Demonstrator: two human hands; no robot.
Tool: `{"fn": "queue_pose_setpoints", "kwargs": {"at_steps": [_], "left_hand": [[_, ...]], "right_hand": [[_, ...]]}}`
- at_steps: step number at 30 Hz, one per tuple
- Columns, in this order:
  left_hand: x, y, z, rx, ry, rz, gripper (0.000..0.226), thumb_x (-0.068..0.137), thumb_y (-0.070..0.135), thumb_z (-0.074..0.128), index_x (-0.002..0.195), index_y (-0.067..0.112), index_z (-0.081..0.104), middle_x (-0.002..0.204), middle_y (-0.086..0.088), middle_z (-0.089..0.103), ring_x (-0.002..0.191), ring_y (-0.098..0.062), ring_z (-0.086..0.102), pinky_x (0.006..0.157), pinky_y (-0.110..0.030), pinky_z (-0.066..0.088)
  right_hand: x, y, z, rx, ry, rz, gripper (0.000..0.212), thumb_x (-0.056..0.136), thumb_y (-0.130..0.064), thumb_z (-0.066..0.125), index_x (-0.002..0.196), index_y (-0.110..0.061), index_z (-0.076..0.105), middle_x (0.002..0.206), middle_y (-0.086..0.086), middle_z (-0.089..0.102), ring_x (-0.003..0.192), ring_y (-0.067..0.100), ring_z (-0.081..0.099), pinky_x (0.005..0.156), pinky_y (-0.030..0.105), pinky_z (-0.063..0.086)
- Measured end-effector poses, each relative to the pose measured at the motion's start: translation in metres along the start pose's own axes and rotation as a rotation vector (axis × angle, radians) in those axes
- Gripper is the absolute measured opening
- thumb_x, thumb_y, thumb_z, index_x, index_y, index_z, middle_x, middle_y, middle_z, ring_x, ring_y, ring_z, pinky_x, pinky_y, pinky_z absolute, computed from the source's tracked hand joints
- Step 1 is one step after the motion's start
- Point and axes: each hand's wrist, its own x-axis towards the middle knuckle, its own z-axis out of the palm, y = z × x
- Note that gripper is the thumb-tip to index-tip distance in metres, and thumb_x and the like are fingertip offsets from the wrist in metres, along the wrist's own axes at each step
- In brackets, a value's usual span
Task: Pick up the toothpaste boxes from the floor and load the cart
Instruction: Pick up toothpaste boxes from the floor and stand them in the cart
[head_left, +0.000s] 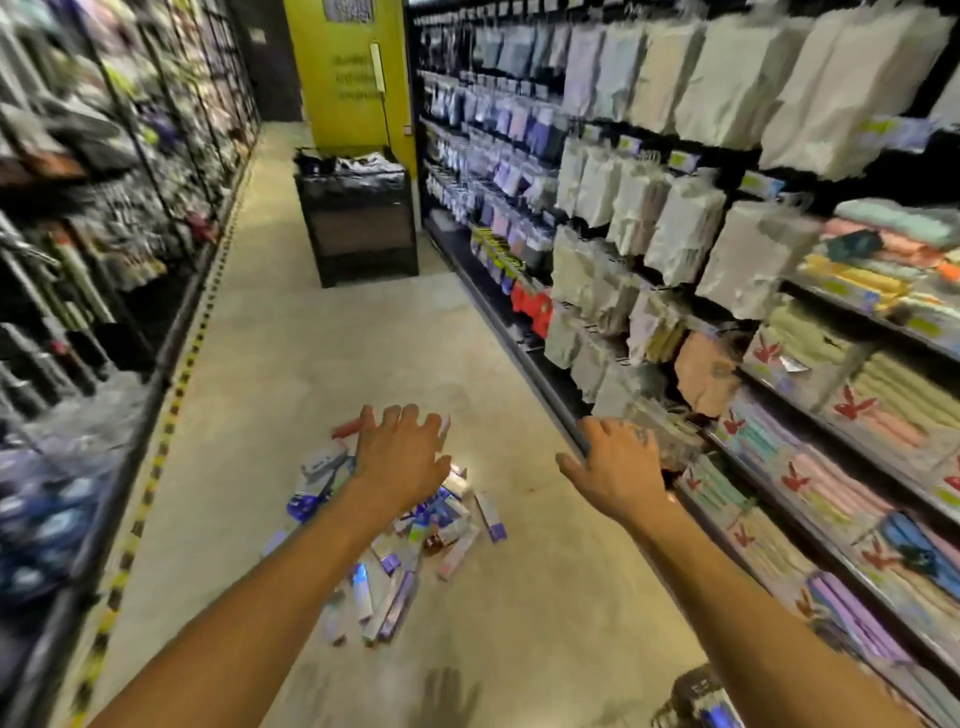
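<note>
many toothpaste boxes (447, 525), flat, long axes mixed

Under my bare left hand (402, 452) the white and purple cardboard toothpaste boxes (454, 522) look glossy, some faces catching light; the beige floor (322, 364) is smooth and matt; the folded pastel towels (893, 395) are ribbed cloth on dark metal shelves (841, 306).

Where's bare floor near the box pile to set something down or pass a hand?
Bare floor lies between the toothpaste boxes and the right shelves, between the boxes and the striped tape, and beyond them up to the black bin. Crowded: the pile itself, below the left hand.
</note>
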Motion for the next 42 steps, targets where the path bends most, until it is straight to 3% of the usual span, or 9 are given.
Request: {"fn": "queue_pose_setpoints", "kwargs": {"at_steps": [6,11,15,19,22,25,29,35,42], "left_hand": [[0.023,-0.05,0.035,0.038,0.0,0.032,0.055,0.081,0.053,0.061,0.124,0.018,0.064,0.132,-0.014,0.06,0.118,-0.033,0.056,0.106,-0.058,0.029],[0.071,-0.048,0.076,-0.043,-0.107,0.024,0.063,0.082,0.055,0.056,0.134,0.019,0.057,0.124,-0.011,0.063,0.12,-0.033,0.056,0.107,-0.059,0.034],[0.132,-0.043,0.116,-0.164,-0.133,-0.033,0.058,0.08,0.049,0.048,0.127,0.017,0.061,0.117,-0.008,0.065,0.115,-0.033,0.058,0.106,-0.062,0.036],[0.215,-0.049,0.17,-0.155,-0.135,-0.102,0.055,0.089,0.051,0.052,0.135,0.022,0.055,0.132,-0.007,0.06,0.127,-0.028,0.052,0.112,-0.056,0.033],[0.275,-0.048,0.224,-0.184,-0.166,-0.157,0.053,0.09,0.048,0.051,0.132,0.018,0.061,0.128,-0.01,0.063,0.12,-0.03,0.058,0.109,-0.054,0.036],[0.325,-0.043,0.295,-0.187,-0.237,-0.233,0.058,0.091,0.047,0.043,0.141,0.019,0.051,0.139,-0.01,0.054,0.129,-0.032,0.049,0.11,-0.056,0.033],[0.358,-0.028,0.425,-0.218,-0.329,-0.328,0.07,0.086,0.043,0.064,0.147,0.016,0.044,0.153,-0.019,0.037,0.139,-0.038,0.034,0.112,-0.059,0.032],[0.373,0.007,0.645,-0.286,-0.44,-0.364,0.079,0.083,0.042,0.068,0.149,0.01,0.039,0.144,-0.022,0.042,0.125,-0.041,0.043,0.104,-0.054,0.039],[0.345,0.059,0.859,-0.28,-0.613,-0.378,0.087,0.084,0.045,0.065,0.153,0.006,0.03,0.15,-0.022,0.037,0.131,-0.038,0.042,0.106,-0.05,0.04]], "right_hand": [[0.04,-0.043,0.028,-0.017,-0.067,-0.04,0.063,0.094,-0.065,0.047,0.142,-0.026,0.044,0.135,0.003,0.057,0.128,0.029,0.051,0.117,0.058,0.025],[0.103,-0.044,0.055,-0.058,-0.1,-0.065,0.063,0.092,-0.064,0.052,0.141,-0.026,0.047,0.133,0.003,0.059,0.126,0.027,0.054,0.117,0.058,0.027],[0.182,-0.036,0.1,-0.033,-0.13,-0.084,0.065,0.091,-0.064,0.053,0.143,-0.026,0.046,0.14,0.003,0.056,0.13,0.027,0.051,0.118,0.057,0.025],[0.28,-0.027,0.163,-0.024,-0.136,-0.11,0.067,0.09,-0.065,0.054,0.143,-0.025,0.048,0.141,0.003,0.056,0.129,0.027,0.053,0.119,0.059,0.025],[0.349,-0.02,0.224,-0.02,-0.158,-0.12,0.063,0.089,-0.064,0.056,0.14,-0.027,0.051,0.139,0.003,0.058,0.128,0.027,0.053,0.119,0.06,0.024],[0.4,-0.006,0.302,-0.039,-0.197,-0.142,0.062,0.089,-0.064,0.055,0.139,-0.027,0.052,0.14,0.004,0.057,0.129,0.027,0.052,0.12,0.058,0.021],[0.441,0.021,0.43,-0.024,-0.277,-0.152,0.062,0.091,-0.061,0.055,0.142,-0.026,0.05,0.142,0.005,0.054,0.129,0.027,0.051,0.119,0.055,0.024],[0.456,0.051,0.641,0.029,-0.355,-0.122,0.066,0.09,-0.061,0.055,0.14,-0.018,0.05,0.133,0.005,0.059,0.122,0.029,0.055,0.113,0.057,0.034],[0.456,0.077,0.841,0.074,-0.473,0.001,0.073,0.087,-0.054,0.067,0.145,-0.014,0.045,0.137,0.01,0.056,0.123,0.032,0.054,0.109,0.052,0.039]]}}
